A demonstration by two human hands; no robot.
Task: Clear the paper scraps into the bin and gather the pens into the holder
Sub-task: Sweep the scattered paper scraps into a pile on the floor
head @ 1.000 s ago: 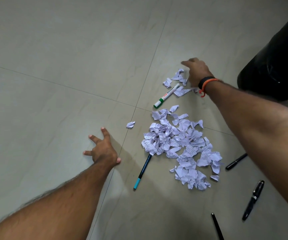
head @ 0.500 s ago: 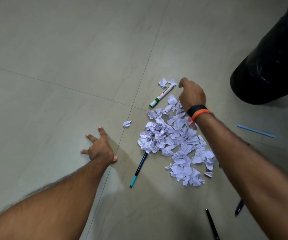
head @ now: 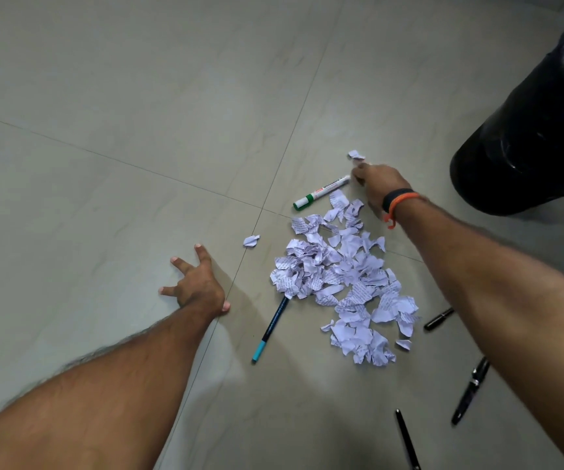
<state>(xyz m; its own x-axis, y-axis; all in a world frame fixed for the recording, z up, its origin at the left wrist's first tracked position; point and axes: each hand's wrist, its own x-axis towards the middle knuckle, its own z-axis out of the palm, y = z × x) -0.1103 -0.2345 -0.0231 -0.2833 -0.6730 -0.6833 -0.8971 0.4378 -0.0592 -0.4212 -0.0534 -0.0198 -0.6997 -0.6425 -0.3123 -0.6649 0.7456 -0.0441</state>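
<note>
Head view: a right hand (head: 377, 184), fingers curled, their hold hidden, reaches between a stray scrap (head: 355, 154) and a marker (head: 321, 192) above the scrap pile (head: 341, 283) near the bin (head: 528, 137), left hand (head: 197, 286) splayed empty on the floor (head: 104, 130); raking strays in likely comes next.

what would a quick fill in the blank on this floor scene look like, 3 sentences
1. The whiteboard marker has a ____ cap.
2. The left hand rests on the ____ with fingers spread.
3. The black bin stands on the ____ side of the paper scraps.

Missing words: green; floor; right
</note>
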